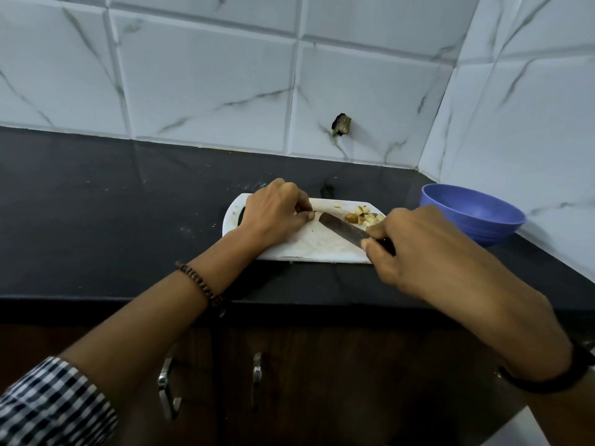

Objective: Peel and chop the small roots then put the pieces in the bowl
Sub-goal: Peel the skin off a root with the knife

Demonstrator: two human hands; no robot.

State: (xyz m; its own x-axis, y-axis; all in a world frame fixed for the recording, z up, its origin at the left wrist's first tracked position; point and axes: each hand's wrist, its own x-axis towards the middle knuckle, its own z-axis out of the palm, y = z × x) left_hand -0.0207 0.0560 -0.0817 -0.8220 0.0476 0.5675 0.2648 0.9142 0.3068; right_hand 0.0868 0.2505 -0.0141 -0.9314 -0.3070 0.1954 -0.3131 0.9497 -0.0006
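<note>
A white cutting board [309,249] lies on the black counter. My left hand [277,214] rests on its left part with fingers curled, pinching a small pale root piece [317,214] at the fingertips; most of the piece is hidden. My right hand [415,252] grips the dark handle of a knife [343,229], whose blade slants up-left with its tip next to my left fingertips. A small heap of chopped pieces [365,217] sits at the board's far right, with one stray bit [337,205] near the far edge. A blue bowl [476,217] stands to the right of the board; its visible inside holds nothing.
The black counter [112,214] stretches left of the board. White marble-pattern tiled walls rise behind and to the right, close to the bowl. A dark fitting [342,124] sticks out of the back wall. Cabinet doors with metal handles [167,384] hang below the counter edge.
</note>
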